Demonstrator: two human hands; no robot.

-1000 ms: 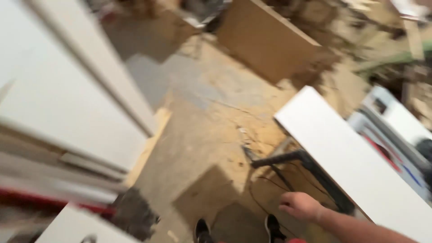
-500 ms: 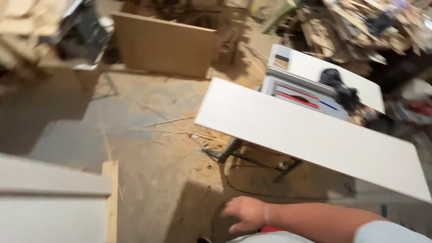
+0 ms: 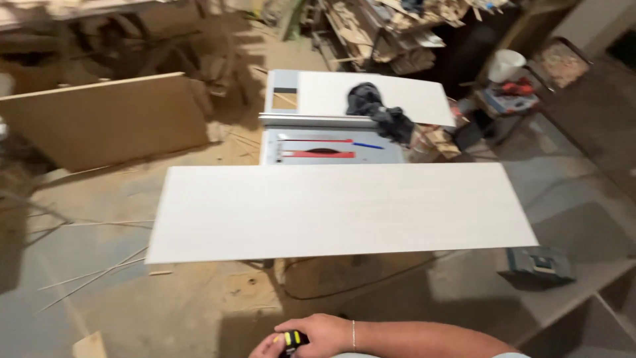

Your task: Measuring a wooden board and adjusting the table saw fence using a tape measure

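Yellow-and-black tape measure (image 3: 292, 340), small, hard, light; I see right hand (image 3: 311, 336) wrapped round it. White panel (image 3: 338, 212) looks stiff, unwieldy; grip long edges.

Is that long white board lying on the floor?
No, the long white board rests flat across the table saw, raised above the dusty floor with both ends overhanging.

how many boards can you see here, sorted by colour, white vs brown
white boards: 2, the long board lying across the table saw, and a shorter board behind it, under a dark cloth
brown boards: 1, the panel standing on the floor at left
total: 3
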